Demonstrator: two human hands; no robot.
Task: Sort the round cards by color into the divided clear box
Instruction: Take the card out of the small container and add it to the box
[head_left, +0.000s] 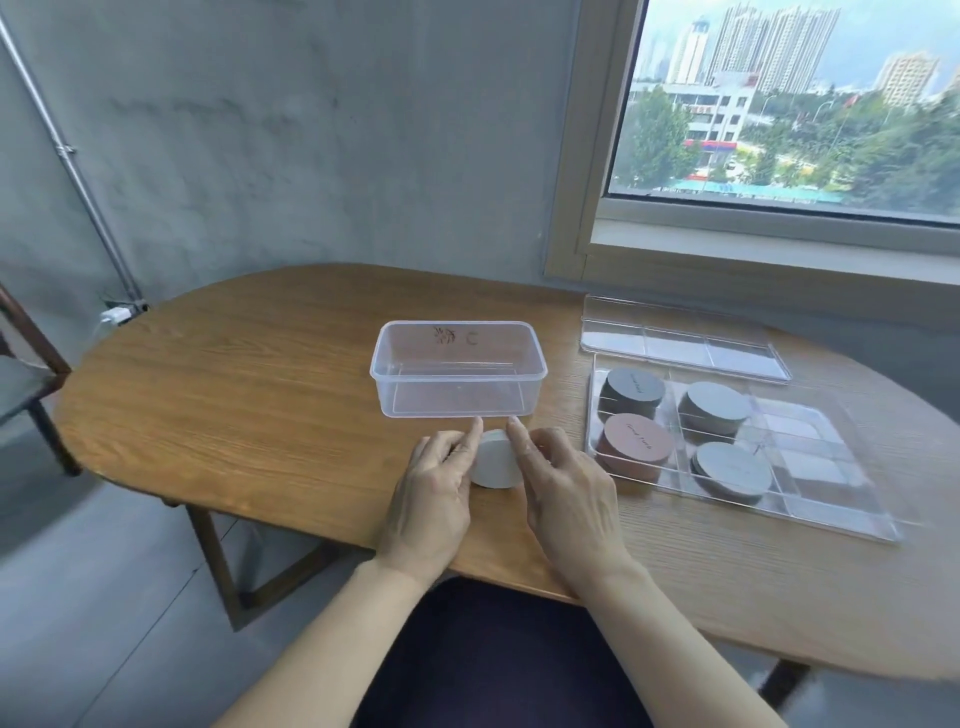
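A white stack of round cards (496, 464) stands on the wooden table (260, 389) just in front of me. My left hand (431, 488) holds its left side and my right hand (566, 483) holds its right side. Both index fingers point forward along the stack, and the thumbs are hidden. To the right lies the divided clear box (831, 499). Its compartments hold a dark grey stack (631, 392), a grey stack (714, 408), a pink stack (636, 447) and a light grey stack (732, 470). The box's rightmost compartments hold nothing.
An empty clear plastic tub (457, 410) sits right behind the white stack, almost touching my fingertips. The box's clear lid (680, 338) lies behind the divided box, near the window sill. A chair (31, 384) stands off the table's left end.
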